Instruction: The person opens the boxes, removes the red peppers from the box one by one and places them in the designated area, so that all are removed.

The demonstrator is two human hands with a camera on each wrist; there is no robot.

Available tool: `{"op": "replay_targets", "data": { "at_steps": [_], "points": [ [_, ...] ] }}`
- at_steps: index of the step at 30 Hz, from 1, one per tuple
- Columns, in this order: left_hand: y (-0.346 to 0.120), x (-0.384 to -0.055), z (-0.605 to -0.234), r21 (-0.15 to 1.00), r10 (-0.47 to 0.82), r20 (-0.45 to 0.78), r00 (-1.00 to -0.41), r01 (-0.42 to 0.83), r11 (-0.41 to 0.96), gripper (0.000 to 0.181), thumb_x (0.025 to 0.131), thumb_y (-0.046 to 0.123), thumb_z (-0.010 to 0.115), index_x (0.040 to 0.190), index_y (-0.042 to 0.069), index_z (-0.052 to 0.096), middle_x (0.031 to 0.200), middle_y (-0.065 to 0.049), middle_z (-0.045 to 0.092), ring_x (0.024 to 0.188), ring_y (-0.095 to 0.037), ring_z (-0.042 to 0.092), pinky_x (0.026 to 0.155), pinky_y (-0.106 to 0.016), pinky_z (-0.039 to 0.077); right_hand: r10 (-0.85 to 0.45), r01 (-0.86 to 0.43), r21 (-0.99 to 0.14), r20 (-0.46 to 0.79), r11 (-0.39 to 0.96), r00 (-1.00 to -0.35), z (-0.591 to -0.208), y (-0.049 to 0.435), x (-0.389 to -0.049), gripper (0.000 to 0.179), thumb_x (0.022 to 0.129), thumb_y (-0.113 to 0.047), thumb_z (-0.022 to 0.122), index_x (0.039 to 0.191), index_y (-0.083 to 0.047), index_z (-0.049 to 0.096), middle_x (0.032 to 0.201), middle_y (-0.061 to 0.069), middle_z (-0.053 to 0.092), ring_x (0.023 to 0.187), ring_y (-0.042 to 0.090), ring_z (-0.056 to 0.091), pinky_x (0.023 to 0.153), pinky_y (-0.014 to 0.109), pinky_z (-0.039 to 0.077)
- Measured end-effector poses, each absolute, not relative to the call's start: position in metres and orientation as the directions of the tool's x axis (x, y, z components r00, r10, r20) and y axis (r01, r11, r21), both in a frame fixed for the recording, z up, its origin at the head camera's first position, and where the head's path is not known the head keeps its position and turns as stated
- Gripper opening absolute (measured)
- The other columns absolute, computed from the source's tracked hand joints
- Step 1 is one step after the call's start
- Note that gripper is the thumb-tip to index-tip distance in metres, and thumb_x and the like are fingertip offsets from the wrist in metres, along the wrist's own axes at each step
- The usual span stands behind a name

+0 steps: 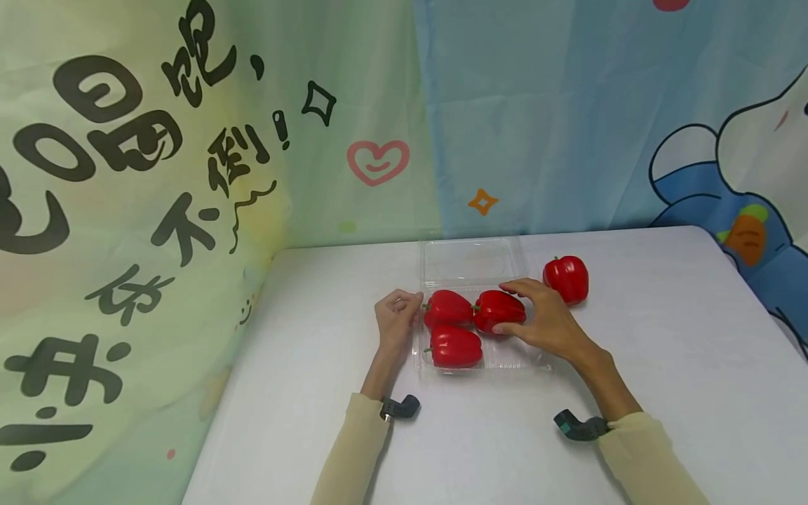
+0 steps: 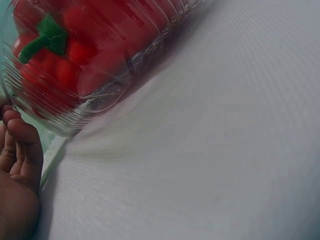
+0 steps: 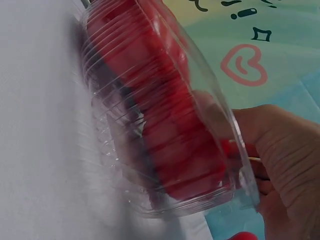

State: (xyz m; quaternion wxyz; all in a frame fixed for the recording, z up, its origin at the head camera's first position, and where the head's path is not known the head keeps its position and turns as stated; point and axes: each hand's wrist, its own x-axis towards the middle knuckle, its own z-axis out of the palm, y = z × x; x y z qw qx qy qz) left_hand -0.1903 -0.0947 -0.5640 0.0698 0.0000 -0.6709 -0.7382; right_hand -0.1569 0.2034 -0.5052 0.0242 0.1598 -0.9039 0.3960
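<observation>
A clear plastic clamshell box (image 1: 514, 356) lies open on the table, its lid (image 1: 470, 261) folded back toward the curtain. Inside sit a red bell pepper (image 1: 447, 308) at back left, another red bell pepper (image 1: 456, 347) at front left and a third (image 1: 495, 312) at back right, stems to the left. My right hand (image 1: 555, 326) grips that third pepper, thumb at its near side and fingers at its far side. At the box's left edge, my left hand (image 1: 398, 315) pinches the rim with curled fingers. The left wrist view shows a green stem (image 2: 47, 40) through the ribbed wall.
One more red bell pepper (image 1: 566, 279) stands on the white table (image 1: 315, 337), right of the box and beyond my right hand. A printed curtain (image 1: 353, 84) hangs along the back and left. Each wrist wears a dark strapped camera (image 1: 581, 426).
</observation>
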Motion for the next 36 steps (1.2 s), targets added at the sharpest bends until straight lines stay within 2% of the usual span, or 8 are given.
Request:
{"op": "replay_targets", "data": {
  "at_steps": [6, 12, 20, 28, 36],
  "points": [
    [-0.0941, -0.1891, -0.5620, 0.991, -0.107, 0.090, -0.990, 0.100, -0.091, 0.025, 0.104, 0.019, 0.075, 0.094, -0.004, 0.069, 0.065, 0.004, 0.065, 0.061, -0.008, 0.058, 0.059, -0.018, 0.047, -0.299, -0.321, -0.674, 0.153, 0.665, -0.942, -0.4996, 0.2022, -0.1565, 0.085, 0.079, -0.025, 0.098, 0.152, -0.004, 0.059, 0.154, 0.023, 0.061, 0.145, 0.047, 0.053, 0.113, 0.072, 0.049],
    [-0.0948, -0.1890, -0.5607, 0.991, -0.102, 0.091, -0.991, 0.101, -0.092, 0.022, 0.104, 0.018, 0.074, 0.092, 0.001, 0.068, 0.065, 0.005, 0.066, 0.061, -0.008, 0.058, 0.059, -0.018, 0.048, -0.305, -0.316, -0.659, 0.135, 0.683, -0.943, -0.4959, 0.2002, -0.1563, 0.084, 0.079, -0.021, 0.097, 0.151, -0.003, 0.058, 0.153, 0.024, 0.061, 0.144, 0.047, 0.053, 0.118, 0.075, 0.042],
    [-0.0951, -0.1900, -0.5618, 0.993, -0.111, 0.093, -0.989, 0.101, -0.067, 0.021, 0.102, 0.019, 0.076, 0.089, 0.004, 0.070, 0.064, 0.006, 0.066, 0.061, -0.008, 0.056, 0.058, -0.019, 0.046, -0.325, -0.342, -0.636, 0.148, 0.692, -0.934, -0.4971, 0.1980, -0.1591, 0.085, 0.077, -0.019, 0.098, 0.151, -0.003, 0.059, 0.146, 0.023, 0.064, 0.133, 0.044, 0.060, 0.107, 0.067, 0.056],
    [-0.0949, -0.1910, -0.5636, 0.992, -0.115, 0.083, -0.990, 0.093, -0.080, 0.025, 0.102, 0.021, 0.078, 0.093, 0.000, 0.071, 0.065, 0.004, 0.066, 0.062, -0.010, 0.058, 0.060, -0.019, 0.048, -0.344, -0.358, -0.614, 0.147, 0.703, -0.927, -0.4964, 0.1973, -0.1603, 0.082, 0.074, -0.019, 0.099, 0.146, -0.002, 0.063, 0.140, 0.022, 0.064, 0.132, 0.042, 0.059, 0.105, 0.066, 0.058],
    [-0.0950, -0.1913, -0.5634, 0.993, -0.123, 0.087, -0.989, 0.096, -0.069, 0.024, 0.102, 0.020, 0.077, 0.092, -0.001, 0.071, 0.066, 0.004, 0.067, 0.062, -0.009, 0.058, 0.060, -0.019, 0.048, -0.348, -0.394, -0.606, 0.198, 0.691, -0.916, -0.5005, 0.1967, -0.1615, 0.083, 0.071, -0.015, 0.099, 0.144, -0.004, 0.060, 0.140, 0.021, 0.062, 0.134, 0.042, 0.055, 0.106, 0.067, 0.056]
  ]
}}
